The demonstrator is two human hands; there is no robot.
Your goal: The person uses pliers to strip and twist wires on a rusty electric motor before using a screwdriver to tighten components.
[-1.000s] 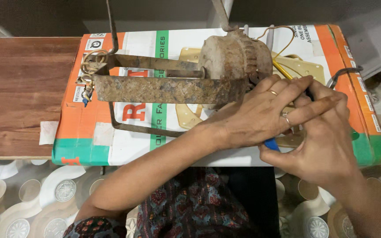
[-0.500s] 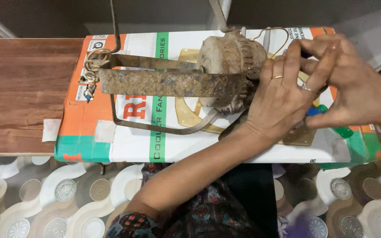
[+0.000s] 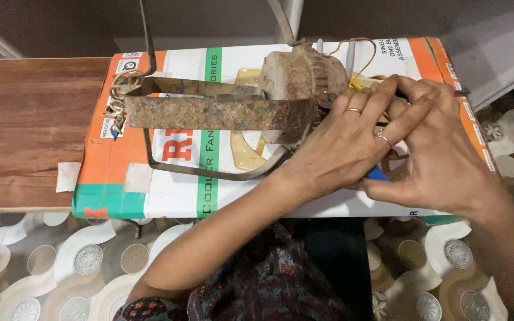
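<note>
My hands have come back down together by the rusty motor [image 3: 301, 80] on the box [image 3: 150, 178]. My left hand [image 3: 343, 145] lies flat, fingers pressed on the wires [image 3: 361, 65]. My right hand [image 3: 441, 160] pinches a blue tool [image 3: 377, 173], so work goes on at the same spot.

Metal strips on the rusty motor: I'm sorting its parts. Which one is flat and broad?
The rusty flat bar running leftward from the motor, pitted and wide. The bent strip below it is thin and curved.
</note>
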